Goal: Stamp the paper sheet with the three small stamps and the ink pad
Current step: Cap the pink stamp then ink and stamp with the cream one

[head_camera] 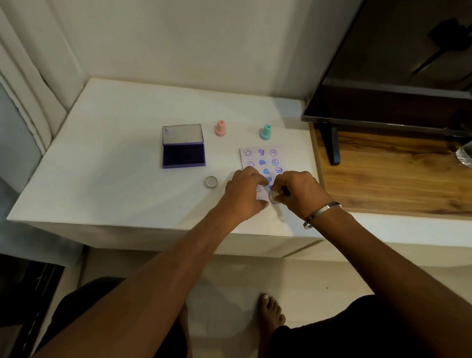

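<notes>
A small paper sheet [257, 158] lies on the white table [117, 180], covered with several blue stamp marks in three columns. My left hand [245, 192] rests flat on the sheet's near left part, fingers spread. My right hand [296, 191] grips a small pale stamp [274, 196], pressed down on the near part of the sheet. A pink stamp [220, 128] and a teal stamp [266, 131] stand upright behind the sheet. The purple ink pad [183, 155] lies open to the left, lid raised. A round stamp cap [211, 182] sits near the left hand.
A dark screen on a stand [392, 104] sits on a wooden shelf [390, 184] to the right. A clear bottle [471, 155] lies at the far right edge. A wall runs behind the table. My bare foot [271, 311] is on the floor below.
</notes>
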